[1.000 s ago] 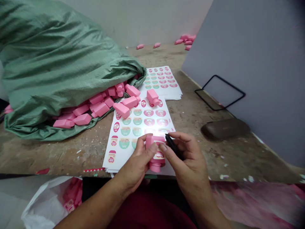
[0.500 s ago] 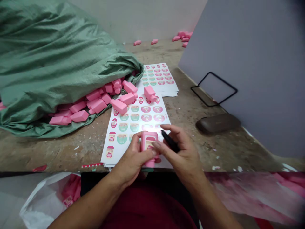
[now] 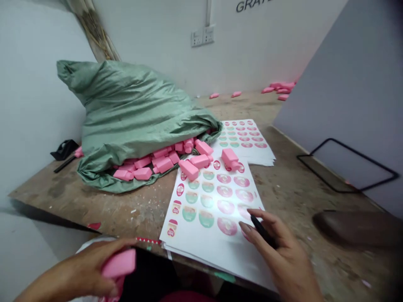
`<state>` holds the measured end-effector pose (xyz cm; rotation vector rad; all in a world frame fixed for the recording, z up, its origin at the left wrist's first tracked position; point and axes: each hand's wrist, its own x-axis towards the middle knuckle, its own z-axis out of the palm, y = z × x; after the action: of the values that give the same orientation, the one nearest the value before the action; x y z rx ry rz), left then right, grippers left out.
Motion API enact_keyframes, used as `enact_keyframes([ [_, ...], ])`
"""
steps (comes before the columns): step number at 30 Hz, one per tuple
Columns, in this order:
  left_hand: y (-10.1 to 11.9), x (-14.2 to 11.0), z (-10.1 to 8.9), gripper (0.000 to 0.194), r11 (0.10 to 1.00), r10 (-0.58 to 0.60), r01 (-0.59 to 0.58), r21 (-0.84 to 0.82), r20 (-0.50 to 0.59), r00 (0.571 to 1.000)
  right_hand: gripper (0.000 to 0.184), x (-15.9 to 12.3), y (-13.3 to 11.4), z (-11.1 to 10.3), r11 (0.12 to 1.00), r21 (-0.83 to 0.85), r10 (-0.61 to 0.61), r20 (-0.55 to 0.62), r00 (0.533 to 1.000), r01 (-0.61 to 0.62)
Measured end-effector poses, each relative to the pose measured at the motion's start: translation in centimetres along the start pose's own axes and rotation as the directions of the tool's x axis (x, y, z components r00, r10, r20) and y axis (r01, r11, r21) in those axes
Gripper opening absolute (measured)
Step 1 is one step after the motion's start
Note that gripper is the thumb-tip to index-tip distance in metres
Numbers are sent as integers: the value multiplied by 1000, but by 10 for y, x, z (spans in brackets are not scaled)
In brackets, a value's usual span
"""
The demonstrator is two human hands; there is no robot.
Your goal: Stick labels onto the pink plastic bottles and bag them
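A pink plastic bottle [image 3: 119, 264] is gripped in the left hand [image 3: 75, 272], low at 7 o'clock near the edge of the workbench [image 3: 94, 201]. Its fingers are curled closely around the bottle, whose end is partly hidden by the hand. No label is seen on the plain pink face in view, though the far faces cannot be checked.

At 5 o'clock, the right hand [image 3: 278, 256] is held just above the lower right of the top label sheet. Its fingers [image 3: 267, 222] are drawn narrow around a slim black tool [image 3: 262, 231], of a kind that cannot be told from this view.

The top sheet of a stack of label sheets [image 3: 204, 247] lies at 12 o'clock between the hands, with rows of round and oval printed labels remaining on it. A second stack of label sheets [image 3: 247, 140] is placed at 1 o'clock, and its rows also appear full.

Two pink bottles [image 3: 189, 170] [image 3: 229, 158] are lying on the top sheet. A large heap of pink bottles [image 3: 143, 173] is spilling from the mouth of a green woven sack [image 3: 132, 109] at 11 o'clock, with no labels made out on the faces in view. More loose pink bottles [image 3: 278, 87] are scattered on the far end of the bench at 1 o'clock.
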<state>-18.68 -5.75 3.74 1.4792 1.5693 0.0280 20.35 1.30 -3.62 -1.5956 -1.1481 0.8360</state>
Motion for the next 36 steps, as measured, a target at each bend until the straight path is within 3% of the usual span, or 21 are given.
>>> enact_keyframes([
  [2, -7, -1, -10, 70, 988, 36, -22, 153, -85, 996, 48, 1, 5, 1, 1000, -19, -12, -10, 1000, 12],
  [5, 31, 44, -8, 51, 938, 234, -143, 316, -272, 933, 49, -1, 8, 2, 996, -56, -62, -3, 998, 62],
  [7, 73, 96, -6, 46, 804, 507, -292, 518, -341, 792, 47, -4, 7, 2, 992, -85, -86, 29, 996, 89],
  [8, 93, 123, -7, 45, 736, 592, -307, 603, -354, 724, 45, -6, 6, 1, 990, -102, -98, 45, 994, 102],
  [9, 110, 149, -8, 46, 715, 619, -317, 623, -353, 701, 43, -8, 4, -1, 986, -123, -109, 65, 992, 117],
  [11, 135, 193, -11, 49, 698, 640, -342, 629, -335, 691, 40, -14, -1, -5, 974, -169, -130, 115, 985, 149],
  [14, 145, 230, -12, 45, 693, 655, -389, 607, -304, 692, 37, -22, -8, -9, 942, -274, -128, 237, 963, 192],
  [19, 133, 230, -8, 39, 721, 658, -451, 526, -315, 684, 29, -21, -2, -10, 835, -443, -169, 357, 919, 326],
  [23, 125, 205, 1, 37, 776, 616, -433, 458, -407, 674, 26, -10, 6, -15, 813, -465, -202, 342, 918, 352],
  [25, 122, 188, 13, 36, 829, 559, -448, 335, -500, 662, 29, -4, 10, -19, 807, -476, -202, 333, 921, 350],
  [26, 121, 178, 21, 36, 853, 497, -495, 169, -555, 667, 32, -1, 11, -20, 787, -507, -213, 312, 926, 351],
  [27, 121, 169, 31, 36, 835, 409, -545, -68, -586, 700, 35, 1, 12, -21, 755, -551, -233, 280, 931, 355],
  [28, 121, 161, 40, 38, 754, 311, -564, -337, -572, 759, 37, 2, 12, -21, 716, -600, -261, 244, 934, 357],
  [30, 122, 148, 59, 41, 477, 185, -461, -749, -427, 885, 37, 1, 9, -16, 658, -651, -306, 227, 925, 378],
  [32, 124, 141, 72, 44, 319, 154, -344, -883, -309, 938, 32, -6, 0, -6, 678, -605, -307, 284, 908, 418],
  [36, 125, 145, 77, 43, 177, 119, -300, -937, -282, 952, 22, -23, -23, 27, 742, -441, -290, 469, 835, 505],
])
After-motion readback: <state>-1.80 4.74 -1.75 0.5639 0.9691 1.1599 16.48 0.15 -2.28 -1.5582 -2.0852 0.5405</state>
